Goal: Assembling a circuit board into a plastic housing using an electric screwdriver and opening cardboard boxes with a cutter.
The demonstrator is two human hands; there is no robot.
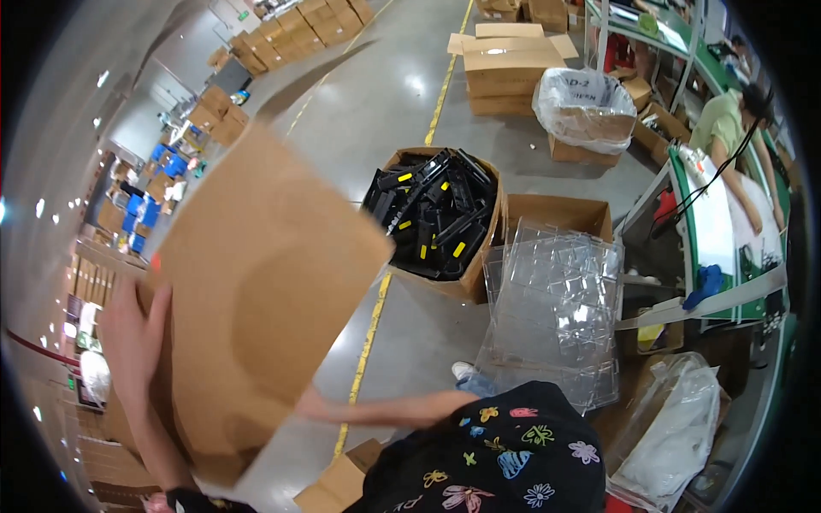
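A large piece of brown cardboard (248, 248) is tilted up in front of me on the left. Motion smears it, and whether it is a flat sheet or a folded box I cannot tell. My left hand (137, 333) grips its left edge, thumb against the near face. From my body my right forearm (385, 412) reaches left toward the lower right edge of the cardboard. Behind that edge my right hand (310, 405) is mostly hidden, fingers included.
An open carton (487, 278) full of black plastic parts (436, 201) with yellow labels stands ahead. Clear plastic trays (560, 308) lie beside it, by another open box (564, 209). A lined carton (586, 107) stands farther off. At right, a person (727, 128) sits at a green workbench (693, 239).
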